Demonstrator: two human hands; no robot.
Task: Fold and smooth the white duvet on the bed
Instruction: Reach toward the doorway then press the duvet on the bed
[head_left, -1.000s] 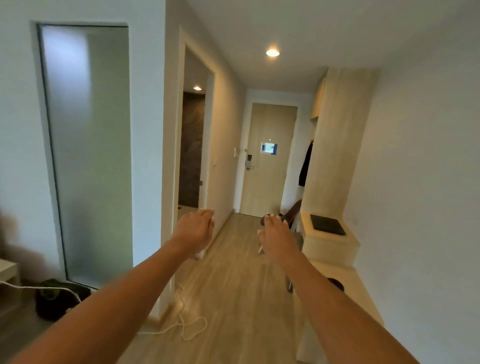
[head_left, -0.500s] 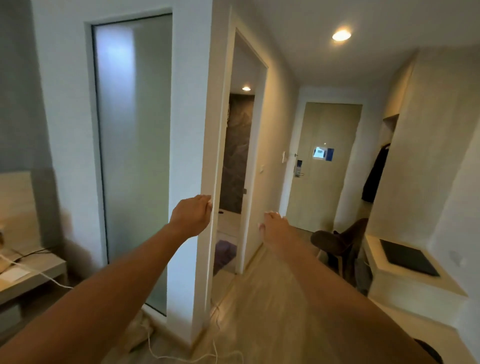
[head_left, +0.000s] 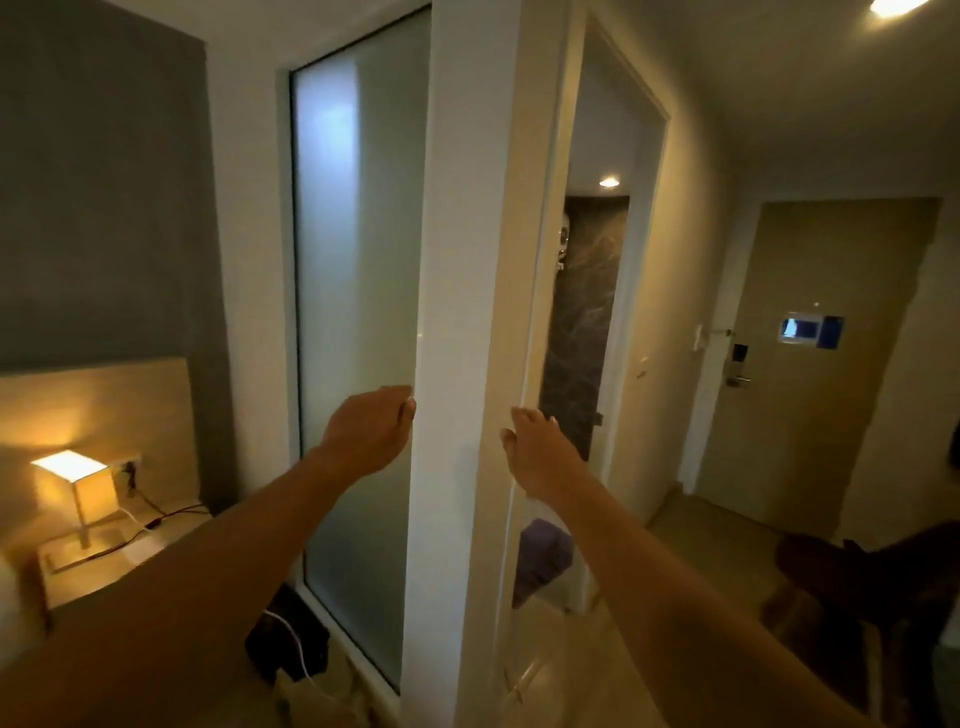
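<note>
Far to the left of the left hand, a lit lamp stands on a bedside shelf, with dark cables trailing beside it. At the frame's left edge, low down, a sliver of white shows; whether it is the duvet cannot be told, and no more of the bed is in view.

Below the left forearm, a dark bag sits on the floor with a white cord across it. The left hand is raised in front of the frosted glass panel, fingers curled loosely, holding nothing.

Between the 2 hands runs the white wall edge. The right hand is also raised, fingers bent forward and slightly apart, empty. Behind it opens the bathroom doorway, with a purple mat on the floor below the wrist.

Well right of the right hand is the entrance door, and lower right, a dark chair.
</note>
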